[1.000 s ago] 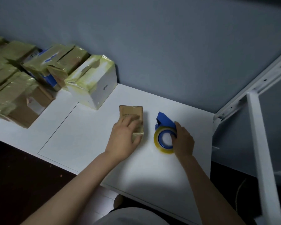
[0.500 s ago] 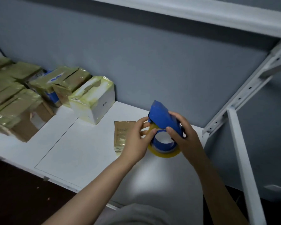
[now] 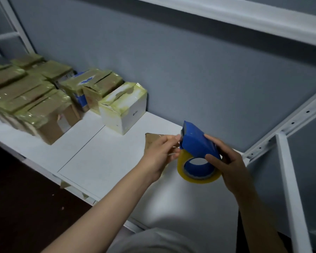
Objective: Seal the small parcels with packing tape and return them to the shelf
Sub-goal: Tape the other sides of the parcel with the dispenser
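One second ago the left hand (image 3: 159, 156) pressed on the small parcel (image 3: 150, 138) and the tape dispenser (image 3: 197, 143) stood on the shelf (image 3: 102, 161). Now the right hand (image 3: 232, 167) grips the blue dispenser and holds it lifted above the shelf. The left hand has left the parcel, and its fingers (image 3: 173, 138) pinch at the dispenser's front edge. I think they are looking for the tape end, which I cannot see, so the sealing has probably not started yet. The parcel lies flat on the shelf behind the left hand. Only its brown corner shows.
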